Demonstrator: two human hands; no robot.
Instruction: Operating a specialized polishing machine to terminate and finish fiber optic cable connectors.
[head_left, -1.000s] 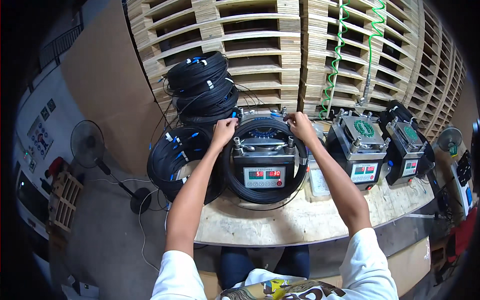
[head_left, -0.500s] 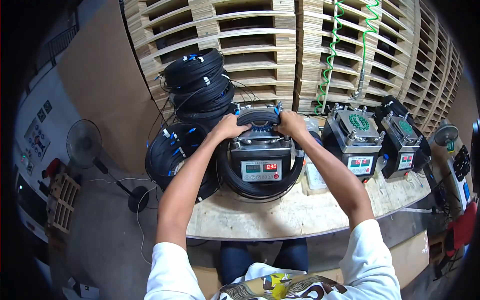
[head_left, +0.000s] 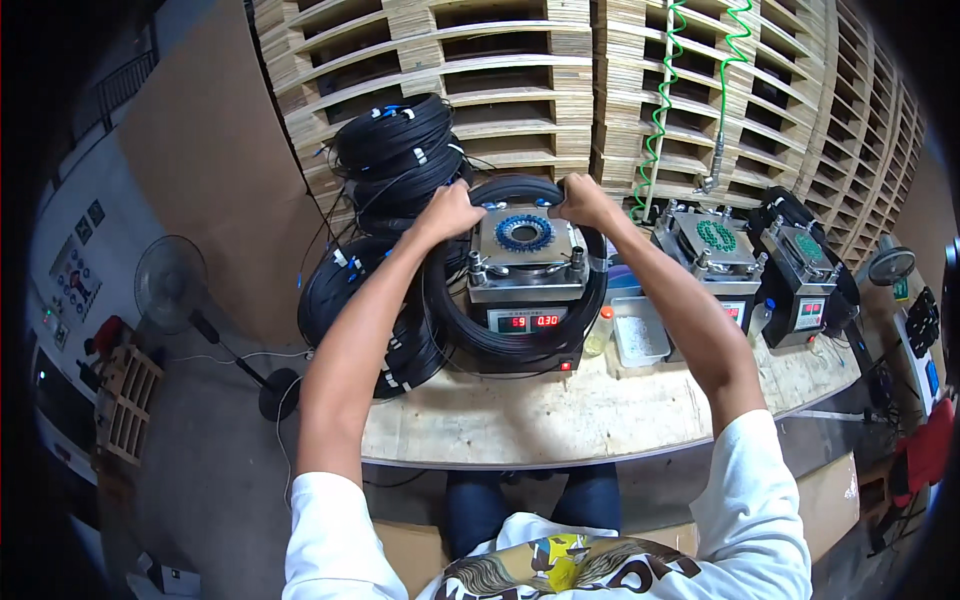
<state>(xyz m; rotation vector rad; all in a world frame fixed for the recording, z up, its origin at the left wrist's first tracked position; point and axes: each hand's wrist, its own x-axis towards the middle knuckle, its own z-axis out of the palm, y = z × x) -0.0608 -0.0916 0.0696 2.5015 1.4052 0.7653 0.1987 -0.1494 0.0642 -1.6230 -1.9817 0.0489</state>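
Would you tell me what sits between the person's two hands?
In the head view, between left hand and right hand lies the machine's metal top plate with a blue ring.

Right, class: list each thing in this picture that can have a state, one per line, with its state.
Left hand: closed on the cable coil.
Right hand: closed on the cable coil.
Cable coil: looped around the front machine.
Front machine: display lit.
Side machines: displays lit.
Coil stack: piled, tied.
Fan: standing; spinning cannot be told.

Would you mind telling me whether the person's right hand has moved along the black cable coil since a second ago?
Yes. The right hand has slid inward along the black cable coil, now nearer the machine's blue ring and the left hand.
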